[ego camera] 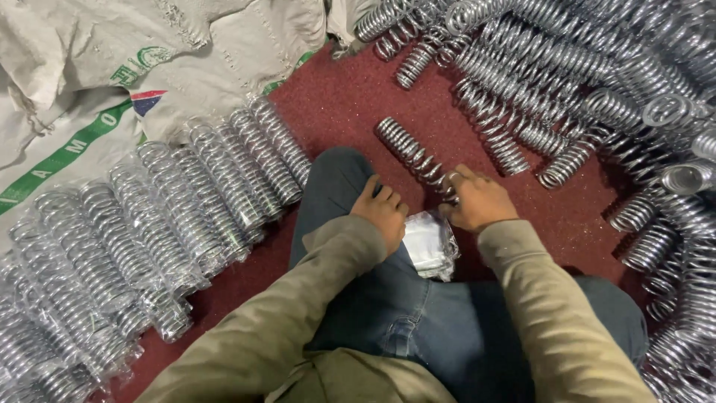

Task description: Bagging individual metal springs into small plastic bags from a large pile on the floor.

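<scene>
The right hand [477, 201] reaches forward, palm down, its grip closed on the near end of a bare metal spring [415, 157] lying on the red floor [350, 104]; the left hand [382, 213] rests on the knee, fingers curled – grasping nothing – just beside a stack of clear plastic bags [430, 244]; wrapped springs [179, 216] lie in a row at the left.

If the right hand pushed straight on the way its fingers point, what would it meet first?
The right hand already touches the near end of the single shiny metal coil spring lying on the dark red floor; going on, it would likely push along that spring.
</scene>
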